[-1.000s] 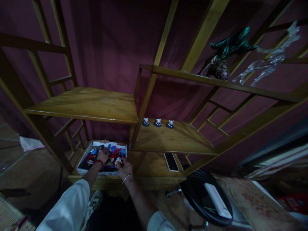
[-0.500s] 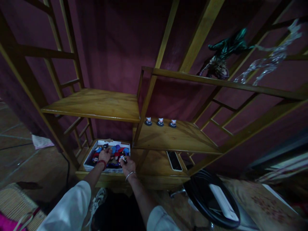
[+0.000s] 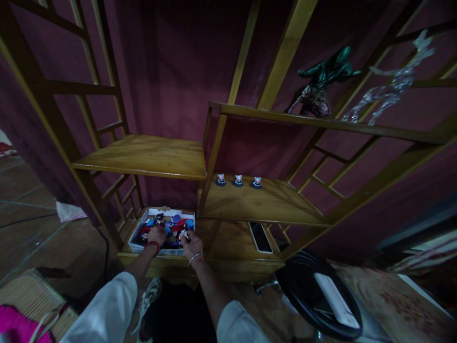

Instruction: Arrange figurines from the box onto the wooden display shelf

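Observation:
A shallow white box (image 3: 133,242) full of small colourful figurines (image 3: 175,229) sits on the low left shelf. My left hand (image 3: 156,235), with a red bead bracelet at the wrist, reaches in over the box's left half. Its fingertips are lost among the toys, so whether they grip one is unclear. At the box's right front corner, my right hand (image 3: 193,244) is closed on a small black-and-white figurine (image 3: 184,235); a silver bangle circles that wrist. On the middle shelf, three matching small figurines (image 3: 238,180) on dark round bases stand upright in a row.
A phone (image 3: 260,237) lies on the low shelf right of the box. Above are a green statue (image 3: 321,83) and a clear deer-like figure (image 3: 392,88). A black stool (image 3: 303,286) with a white long object (image 3: 335,297) stands at right, a woven mat (image 3: 32,300) at left.
My left hand has dipped slightly lower into the box, away from a dark figurine near its back. My right hand keeps the figurine at the corner. The view has shifted a little.

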Demonstrator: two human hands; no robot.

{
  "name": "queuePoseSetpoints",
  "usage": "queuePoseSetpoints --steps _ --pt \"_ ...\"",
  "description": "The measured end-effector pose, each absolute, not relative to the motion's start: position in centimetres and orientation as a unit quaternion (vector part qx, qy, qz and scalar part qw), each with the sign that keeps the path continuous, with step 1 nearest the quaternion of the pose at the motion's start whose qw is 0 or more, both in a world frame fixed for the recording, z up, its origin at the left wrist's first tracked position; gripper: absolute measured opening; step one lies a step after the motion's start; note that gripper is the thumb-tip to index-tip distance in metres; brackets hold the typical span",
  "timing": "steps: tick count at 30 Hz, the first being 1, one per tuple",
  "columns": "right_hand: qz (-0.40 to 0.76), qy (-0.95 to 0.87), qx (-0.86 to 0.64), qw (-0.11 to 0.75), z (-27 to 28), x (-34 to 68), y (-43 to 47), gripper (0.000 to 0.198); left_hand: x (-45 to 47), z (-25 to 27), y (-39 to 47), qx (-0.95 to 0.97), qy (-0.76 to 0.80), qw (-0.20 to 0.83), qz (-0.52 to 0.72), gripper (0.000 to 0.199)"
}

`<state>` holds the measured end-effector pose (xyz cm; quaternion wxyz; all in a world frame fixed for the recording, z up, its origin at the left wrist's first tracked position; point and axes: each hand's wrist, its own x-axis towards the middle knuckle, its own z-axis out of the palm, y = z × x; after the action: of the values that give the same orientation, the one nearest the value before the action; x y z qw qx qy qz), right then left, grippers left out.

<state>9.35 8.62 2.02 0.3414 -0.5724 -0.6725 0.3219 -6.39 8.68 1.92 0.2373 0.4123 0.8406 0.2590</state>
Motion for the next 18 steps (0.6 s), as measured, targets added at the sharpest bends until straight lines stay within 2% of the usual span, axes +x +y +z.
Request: queuePoseSetpoints --steps 6,10,14,18 --pt "0.329 -0.673 -0.568 0.341 1.88 9.35 8.68 0.015 -6.05 1.34 8.51 0.429 0.831 0.244 0.257 0.022" --pt "0.346 -0.667 -0.565 0.340 1.64 9.27 8.82 0.018 -5.70 1.44 8.23 0.440 0.807 0.286 0.271 0.036" --pt "0.348 -0.668 -0.560 0.344 1.47 9.21 8.89 0.020 -5.58 1.70 8.09 0.449 0.791 0.313 0.272 0.032" --pt "0.341 -0.666 -0.564 0.349 1.50 9.22 8.84 0.021 -5.53 2.03 7.93 0.462 0.793 0.288 0.273 0.027"
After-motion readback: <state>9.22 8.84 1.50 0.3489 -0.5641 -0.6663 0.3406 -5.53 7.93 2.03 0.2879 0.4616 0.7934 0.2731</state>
